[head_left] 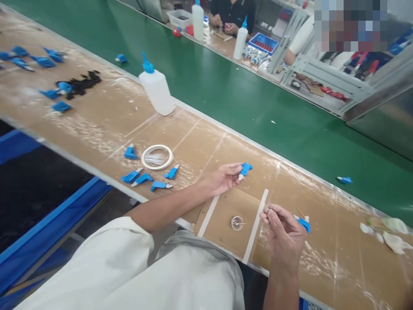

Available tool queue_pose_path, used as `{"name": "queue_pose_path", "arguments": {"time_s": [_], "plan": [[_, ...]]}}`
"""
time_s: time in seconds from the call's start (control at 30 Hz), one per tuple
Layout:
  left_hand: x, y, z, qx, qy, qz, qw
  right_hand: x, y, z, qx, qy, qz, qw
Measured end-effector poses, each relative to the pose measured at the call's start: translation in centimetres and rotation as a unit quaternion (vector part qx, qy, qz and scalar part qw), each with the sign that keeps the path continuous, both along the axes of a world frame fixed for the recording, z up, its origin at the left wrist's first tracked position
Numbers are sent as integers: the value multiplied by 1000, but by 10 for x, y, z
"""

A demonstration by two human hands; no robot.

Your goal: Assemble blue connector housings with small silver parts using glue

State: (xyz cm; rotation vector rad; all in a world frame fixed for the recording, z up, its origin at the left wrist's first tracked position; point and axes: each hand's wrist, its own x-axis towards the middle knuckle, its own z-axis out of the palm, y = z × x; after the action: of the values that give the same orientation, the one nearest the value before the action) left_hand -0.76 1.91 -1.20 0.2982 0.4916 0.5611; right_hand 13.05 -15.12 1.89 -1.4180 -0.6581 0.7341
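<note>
I am holding a small blue plastic piece [245, 168] in my left hand [222, 178], pinching it between thumb and fingertips just above the brown bench [106, 116]. My right hand [284, 234] is curling nearly shut around something thin near its fingertips [269, 212]; I am not able to tell what it is, perhaps a pin or stick. Another blue piece [303, 224] is lying just beside that hand, partly hidden behind it.

Judging by the layout, I am only partway through: four more blue pieces [146, 174] are waiting around the tape roll [157, 156] to my left, and others are scattered farther up the bench by a dark heap [80, 83]. A little round dish [237, 222] is sitting between two white strips, between my hands. The glue bottle [157, 89] is standing well apart, at the edge of the green belt [226, 90].

What the dish holds is too small to make out, and the white scraps [387, 234] at the right are blurring together.
</note>
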Motion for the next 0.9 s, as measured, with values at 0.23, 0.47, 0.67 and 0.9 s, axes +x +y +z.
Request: {"name": "queue_pose_path", "arguments": {"time_s": [0.23, 0.47, 0.67, 0.9], "plan": [[4, -11, -10, 107, -22, -30, 994, -8, 10, -3, -15, -6, -8, 1000], [3, -19, -11, 218, -12, -67, 974, -20, 14, -1, -17, -85, 22, 996], [2, -21, -7, 222, -10, -93, 971, -22, 18, -1, 10, -102, 28, 994], [-1, -20, 0, 219, -3, -99, 971, -22, 20, -2, 17, -89, 32, 995]]}}
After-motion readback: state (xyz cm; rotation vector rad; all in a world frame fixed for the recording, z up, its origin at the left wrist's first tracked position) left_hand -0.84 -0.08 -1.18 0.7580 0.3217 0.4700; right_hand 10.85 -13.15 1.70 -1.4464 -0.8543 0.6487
